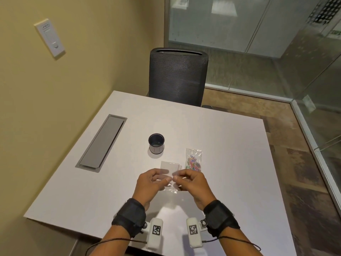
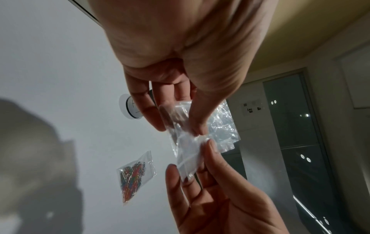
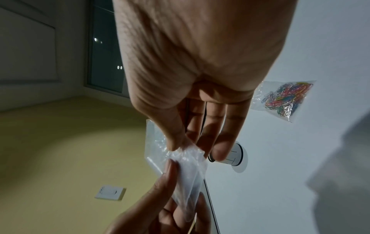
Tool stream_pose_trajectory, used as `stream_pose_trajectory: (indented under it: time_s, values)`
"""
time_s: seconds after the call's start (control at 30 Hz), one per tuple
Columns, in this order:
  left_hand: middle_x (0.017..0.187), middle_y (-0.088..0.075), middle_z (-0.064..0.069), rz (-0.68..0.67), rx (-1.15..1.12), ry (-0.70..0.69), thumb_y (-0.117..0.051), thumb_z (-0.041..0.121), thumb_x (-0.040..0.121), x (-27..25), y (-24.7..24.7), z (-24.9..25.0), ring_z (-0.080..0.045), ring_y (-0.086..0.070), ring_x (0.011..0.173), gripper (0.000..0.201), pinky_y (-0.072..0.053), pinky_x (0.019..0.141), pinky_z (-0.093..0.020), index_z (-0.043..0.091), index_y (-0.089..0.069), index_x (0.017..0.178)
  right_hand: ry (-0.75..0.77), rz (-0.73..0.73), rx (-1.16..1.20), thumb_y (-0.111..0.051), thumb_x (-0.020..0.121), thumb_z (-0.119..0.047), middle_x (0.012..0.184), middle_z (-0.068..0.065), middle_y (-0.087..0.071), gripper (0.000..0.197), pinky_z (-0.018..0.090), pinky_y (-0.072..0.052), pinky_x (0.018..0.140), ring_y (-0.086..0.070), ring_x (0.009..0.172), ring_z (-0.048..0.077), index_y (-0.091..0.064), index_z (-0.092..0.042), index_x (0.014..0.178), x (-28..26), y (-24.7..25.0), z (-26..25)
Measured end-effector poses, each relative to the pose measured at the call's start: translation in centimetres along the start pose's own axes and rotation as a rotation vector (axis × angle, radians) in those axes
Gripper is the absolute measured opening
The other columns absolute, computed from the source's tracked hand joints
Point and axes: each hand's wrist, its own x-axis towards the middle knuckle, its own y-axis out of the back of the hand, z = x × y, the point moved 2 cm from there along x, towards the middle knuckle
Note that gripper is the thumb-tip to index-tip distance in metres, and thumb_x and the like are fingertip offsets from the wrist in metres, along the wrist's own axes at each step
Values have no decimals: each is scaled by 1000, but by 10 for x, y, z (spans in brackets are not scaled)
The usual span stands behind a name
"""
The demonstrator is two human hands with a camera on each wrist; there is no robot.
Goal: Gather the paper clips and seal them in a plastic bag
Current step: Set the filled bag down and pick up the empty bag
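Observation:
A small clear plastic bag [image 1: 170, 166] is held above the white table [image 1: 230, 163], crumpled where both hands meet. My left hand [image 1: 165, 179] pinches its edge between thumb and fingers, seen close in the left wrist view [image 2: 178, 125]. My right hand [image 1: 177, 179] pinches the same edge from the other side, thumb on top [image 3: 198, 148]. No clips show inside this bag [image 2: 220, 120]. A second clear bag full of coloured paper clips [image 1: 193, 160] lies flat on the table just beyond my right hand, apart from it [image 3: 280, 98] [image 2: 134, 178].
A small black cup [image 1: 156, 143] stands upright beyond the hands, left of the clip bag. A grey cable hatch [image 1: 103, 143] is set into the table at the left. A dark mesh chair [image 1: 178, 76] stands at the far edge. A yellow wall runs along the left.

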Motion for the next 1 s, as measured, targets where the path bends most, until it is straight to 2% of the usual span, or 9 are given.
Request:
stream_pose_trajectory:
  time_s: [0.07, 0.17, 0.3, 0.4, 0.47, 0.63, 0.8, 0.87, 1.0]
  values:
    - [95, -82, -22, 6, -9, 12, -80, 4, 94, 0, 3, 1, -19, -77, 77, 17, -62, 74, -34, 10, -81, 111, -14, 22, -6, -80, 93, -6, 92, 20, -77, 9, 36, -65, 79, -71, 79, 21, -84, -10, 101, 1, -1, -1]
    - [80, -70, -17, -16, -8, 16, -75, 7, 99, 4, 11, 1, -19, -69, 69, 16, -62, 68, -33, 15, -83, 110, -27, 31, 1, -80, 94, -8, 86, 13, -72, 12, 36, -66, 75, -66, 74, 20, -84, -14, 105, 1, -1, -2]
    - [89, -73, -33, -65, 4, 23, -72, 7, 100, 8, 16, 7, -34, -70, 79, 23, -63, 63, -34, 23, -83, 113, -51, 26, 60, -78, 95, -4, 91, 13, -77, 19, 45, -67, 80, -70, 80, 30, -85, -15, 109, 2, -1, -3]
    - [97, -82, -27, -101, -23, 55, -65, 1, 102, 9, 16, 14, -40, -78, 78, 25, -61, 64, -33, 15, -81, 115, -66, 11, 91, -73, 96, 1, 95, 14, -80, 19, 43, -68, 74, -74, 82, 32, -85, -9, 107, 5, -2, -7]
    - [97, -82, -25, -101, -37, 77, -64, -2, 100, 10, 16, 17, -40, -79, 77, 23, -60, 64, -33, 10, -82, 108, -66, -7, 108, -71, 96, 5, 98, 16, -80, 18, 43, -68, 74, -74, 80, 32, -84, -3, 105, 7, -1, -9]
    - [86, -79, -22, -95, -93, 122, -62, -9, 95, 21, 13, 17, -34, -76, 70, 18, -62, 59, -30, -1, -77, 92, -70, -23, 171, -63, 94, 15, 101, 20, -77, 17, 48, -67, 84, -75, 86, 33, -79, 10, 98, 17, -3, -10]
    - [87, -77, -23, -104, -99, 154, -50, -13, 98, 37, 16, 14, -30, -74, 72, 28, -67, 65, -36, -11, -78, 95, -97, 3, 249, -57, 96, 10, 104, 34, -72, 20, 61, -61, 94, -70, 91, 37, -75, 17, 102, 30, -1, -8]
    - [93, -78, -26, -94, -123, 152, -45, -14, 99, 44, 18, 13, -31, -75, 74, 33, -69, 68, -39, -13, -78, 99, -95, 25, 209, -64, 97, 5, 108, 37, -70, 17, 58, -63, 93, -70, 90, 36, -77, 13, 102, 37, -3, -7]
    - [100, -80, -30, -58, -164, 139, -58, 2, 105, 58, 28, 10, -34, -76, 80, 26, -70, 80, -46, -9, -81, 103, -69, 57, 65, -69, 96, 9, 97, 18, -80, 15, 34, -66, 79, -76, 84, 31, -81, 5, 105, 55, -8, -2]
